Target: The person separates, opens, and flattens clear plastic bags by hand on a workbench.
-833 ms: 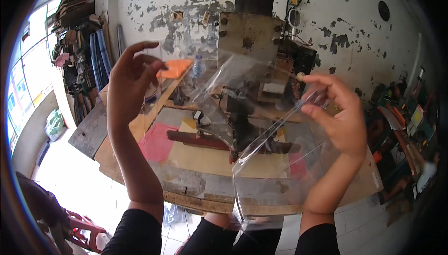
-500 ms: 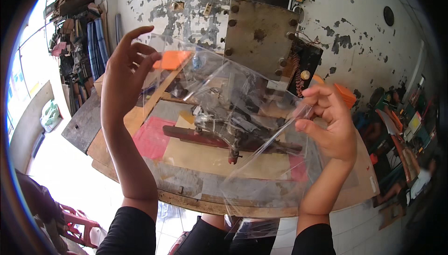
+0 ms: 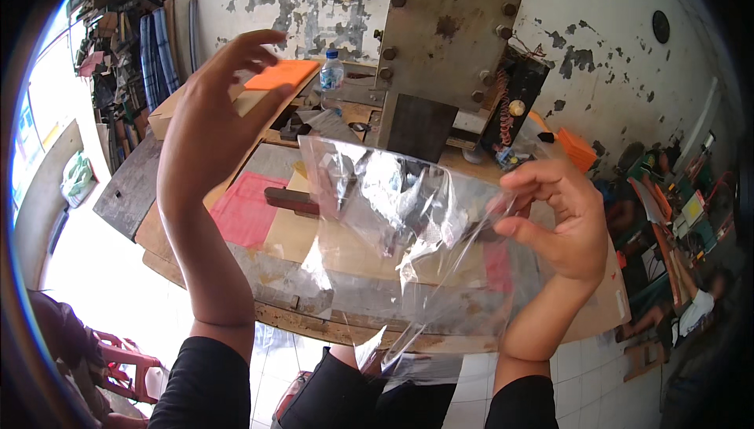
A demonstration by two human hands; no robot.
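Observation:
A clear, glossy plastic sheet (image 3: 377, 193) hangs in front of me, creased and full of bright reflections. Its upper right corner is pinched between the thumb and fingers of my right hand (image 3: 559, 217). My left hand (image 3: 212, 115) is raised at the left, fingers apart and holding nothing; the sheet's upper left corner hangs free of it. Behind the sheet, a dark metal bar (image 3: 290, 200) lies over beige and pink sheets (image 3: 245, 213) on the worktable (image 3: 314, 320); the sheet partly hides them.
A heavy bolted metal machine (image 3: 448, 32) rises at the back of the table. Beyond my left hand are an orange stack (image 3: 283, 75) and a water bottle (image 3: 331, 71). An orange bundle (image 3: 577, 150) sits at the back right. People sit working at the far right.
My left hand has let go of the sheet's upper left corner, which has dropped and swung right. My right hand keeps its pinch. The view has shifted slightly.

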